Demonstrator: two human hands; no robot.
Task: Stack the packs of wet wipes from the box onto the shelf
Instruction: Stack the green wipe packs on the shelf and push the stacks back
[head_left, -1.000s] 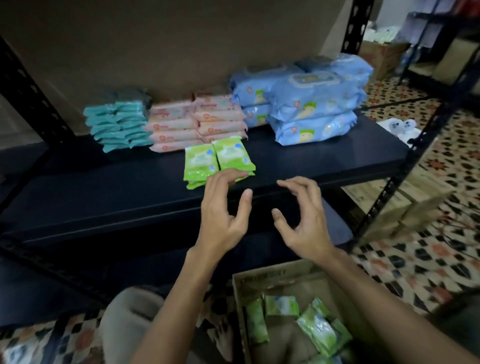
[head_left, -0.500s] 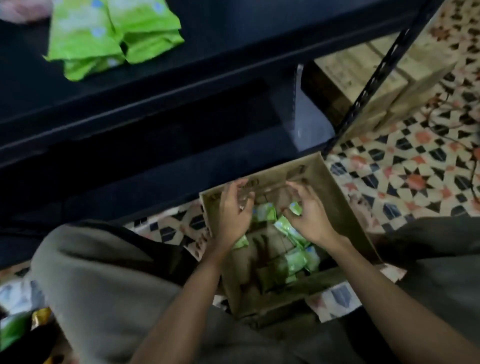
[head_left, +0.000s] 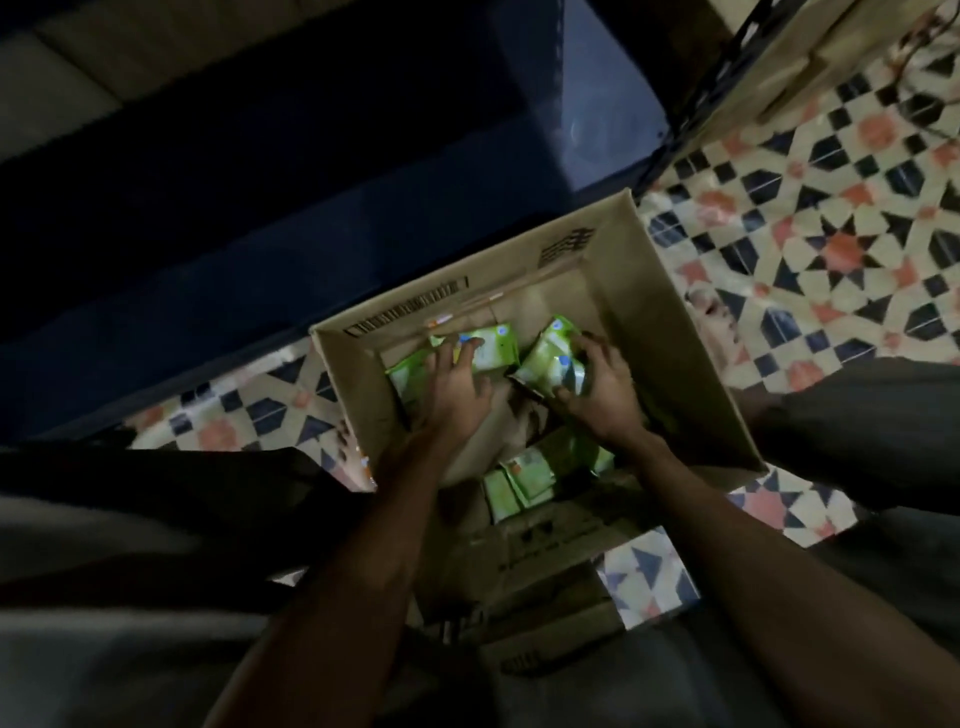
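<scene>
The green packs (head_left: 493, 349) lie loose in the box (head_left: 670, 332), more near its front wall. My left hand (head_left: 454, 395) presses one pack, fingers spread flat on it. My right hand (head_left: 597, 389) curls around another pack (head_left: 550, 358), fingers on top. I should pinch each pack flat by its edges, so both lift square toward the shelf (head_left: 260, 182) above.
</scene>
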